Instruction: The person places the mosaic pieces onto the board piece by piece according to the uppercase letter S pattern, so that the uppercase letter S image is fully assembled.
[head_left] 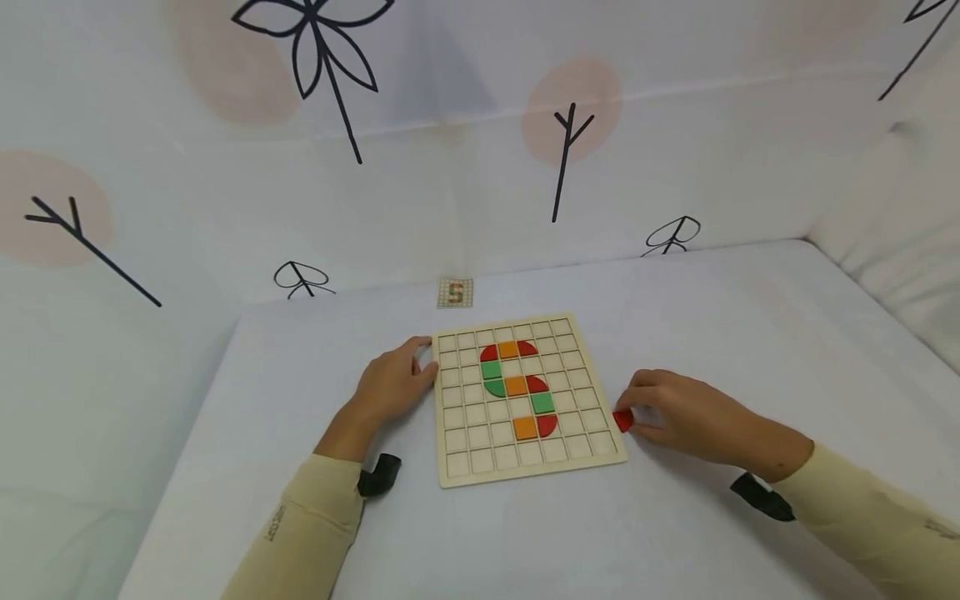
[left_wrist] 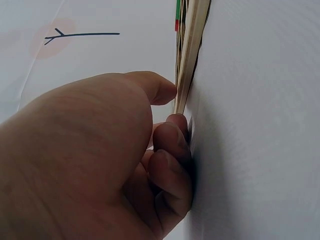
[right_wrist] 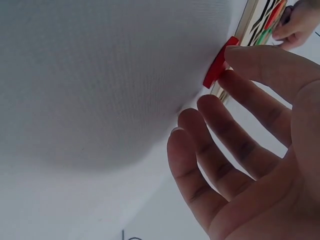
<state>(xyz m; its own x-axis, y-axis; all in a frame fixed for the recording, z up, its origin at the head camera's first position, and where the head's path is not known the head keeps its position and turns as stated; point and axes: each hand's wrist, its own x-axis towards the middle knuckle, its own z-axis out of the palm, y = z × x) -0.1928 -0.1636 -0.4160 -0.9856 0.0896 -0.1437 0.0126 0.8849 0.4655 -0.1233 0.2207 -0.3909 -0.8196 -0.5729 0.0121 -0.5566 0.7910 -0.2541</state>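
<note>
A pale wooden grid board (head_left: 465, 460) lies on the white table. Red and green quarter-round tiles and orange and green square tiles form a curving S-like line in its cells, with an orange square tile (head_left: 525, 428) at the lower end. My left hand (head_left: 393, 385) is at the board's left side, thumb and index fingertips touching the edge; the other fingers curl low by the tabletop in the left wrist view. Off the board's right edge, my right hand (head_left: 686, 417) pinches a small red tile (right_wrist: 218, 64) between thumb and index finger, its other fingers spread loosely.
A small card (head_left: 455, 292) with a printed grid and an S-shaped pattern lies behind the board, near the back of the table. White cloth (head_left: 465, 192) with plant drawings hangs behind the table. Black straps (head_left: 762, 497) sit at both wrists.
</note>
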